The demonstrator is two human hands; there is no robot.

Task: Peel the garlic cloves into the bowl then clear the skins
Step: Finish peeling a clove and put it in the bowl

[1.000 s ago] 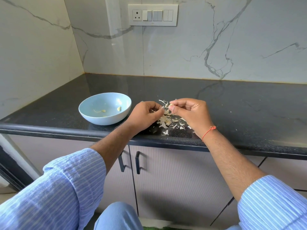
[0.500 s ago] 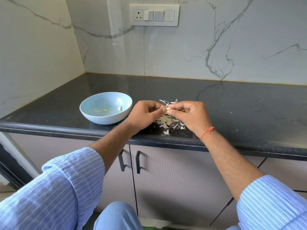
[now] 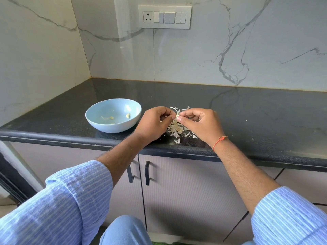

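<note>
Marble-veined wall panels [image 3: 203, 55] rise behind the black granite countertop [image 3: 256, 110], with a switch plate [image 3: 165, 17] set high on the wall. On the counter, the pale blue bowl [image 3: 99, 121] sits to the left, holding a few peeled cloves [image 3: 128, 115], and stands where it stood a second ago. Just to its right, the pile of garlic skins [image 3: 176, 129] lies scattered near the counter's front edge, partly hidden under the hands.

Above that pile the left hand [image 3: 153, 123] and the right hand [image 3: 200, 124] meet, fingertips touching, and both pinch one small garlic clove [image 3: 177, 113] between thumb and fingers. A second ago the two hands were slightly apart, with the right hand's fingertips holding the clove; half a second ago they had closed together, and they remain joined on it now, at much the same height above the skins. An orange thread [image 3: 218, 141] circles the right wrist, and striped blue sleeves [image 3: 70, 197] cover both forearms.
</note>
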